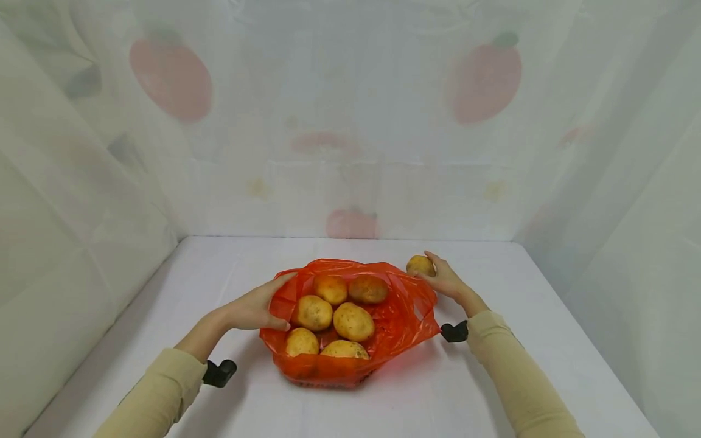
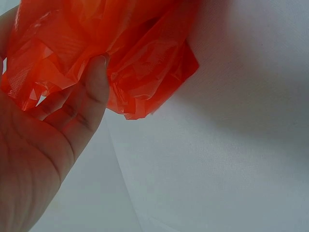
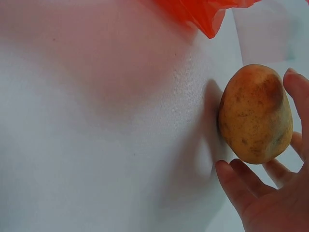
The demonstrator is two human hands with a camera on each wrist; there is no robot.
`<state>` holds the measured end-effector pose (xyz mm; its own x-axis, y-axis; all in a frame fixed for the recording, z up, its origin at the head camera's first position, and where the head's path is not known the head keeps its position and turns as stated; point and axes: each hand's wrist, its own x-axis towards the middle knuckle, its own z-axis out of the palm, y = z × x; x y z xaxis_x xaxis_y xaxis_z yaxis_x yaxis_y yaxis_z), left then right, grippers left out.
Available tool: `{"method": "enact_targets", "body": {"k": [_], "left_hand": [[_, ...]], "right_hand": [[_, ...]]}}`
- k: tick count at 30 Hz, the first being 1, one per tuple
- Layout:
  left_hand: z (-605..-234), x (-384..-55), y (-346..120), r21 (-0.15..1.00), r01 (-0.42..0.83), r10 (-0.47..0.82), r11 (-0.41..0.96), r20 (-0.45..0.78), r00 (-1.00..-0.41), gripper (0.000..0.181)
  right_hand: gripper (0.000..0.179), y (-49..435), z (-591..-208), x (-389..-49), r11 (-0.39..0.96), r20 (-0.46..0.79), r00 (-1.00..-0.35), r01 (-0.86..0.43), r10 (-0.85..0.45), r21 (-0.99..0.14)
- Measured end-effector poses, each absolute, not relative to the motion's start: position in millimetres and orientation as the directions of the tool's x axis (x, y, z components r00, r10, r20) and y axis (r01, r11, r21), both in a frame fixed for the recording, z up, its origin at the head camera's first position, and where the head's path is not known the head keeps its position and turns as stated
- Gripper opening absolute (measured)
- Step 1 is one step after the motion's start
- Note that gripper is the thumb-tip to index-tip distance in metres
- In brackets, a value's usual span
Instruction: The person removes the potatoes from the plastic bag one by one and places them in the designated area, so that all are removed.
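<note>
A red plastic bag (image 1: pixel 402 322) lies wide-mouthed on the table with several potatoes (image 1: pixel 353 322) showing inside. My left hand (image 1: pixel 254 309) holds the bag's left side, thumb and fingers spread along its rim. In the left wrist view, fingers (image 2: pixel 89 96) bear against the crumpled plastic (image 2: pixel 145 72). Beyond the bag's right back corner, my right hand (image 1: pixel 446 281) reaches around a single potato (image 1: pixel 419 266). The right wrist view has this potato (image 3: pixel 256 113) close against the table, with the thumb on one side and loosely spread fingers (image 3: pixel 236 186) on the other.
The white table (image 1: pixel 219 267) is enclosed by pale cloth walls (image 1: pixel 350 73) with faded fruit prints at the back and sides. A black wrist mount (image 1: pixel 219 373) sticks out by the left sleeve, another black mount (image 1: pixel 454 332) by the right sleeve, near the bag's edge.
</note>
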<state>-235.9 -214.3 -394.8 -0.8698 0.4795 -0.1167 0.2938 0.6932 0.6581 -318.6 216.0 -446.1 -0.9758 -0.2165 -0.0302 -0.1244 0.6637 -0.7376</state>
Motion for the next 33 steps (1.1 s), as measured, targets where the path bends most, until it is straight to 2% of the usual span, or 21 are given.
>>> {"method": "enact_targets", "body": {"k": [12,24,33], "left_hand": [[-396,-236,-215,0.653,0.285,0.47,0.702,-0.123,-0.874,0.096],[-395,-236,-215,0.652,0.301,0.483,0.696,-0.115,-0.868,0.095],[-396,-235,-215,0.654,0.291,0.472,0.698,-0.115,-0.874,0.095]], "right_hand": [[0.076,223,-440,-308,0.644,-0.002,-0.972,-0.154,-0.234,-0.75],[0.055,239,-432,-298,0.611,0.154,-0.974,-0.223,-0.165,-0.759],[0.047,234,-413,-286,0.594,0.19,-0.959,-0.28,-0.211,-0.754]]}}
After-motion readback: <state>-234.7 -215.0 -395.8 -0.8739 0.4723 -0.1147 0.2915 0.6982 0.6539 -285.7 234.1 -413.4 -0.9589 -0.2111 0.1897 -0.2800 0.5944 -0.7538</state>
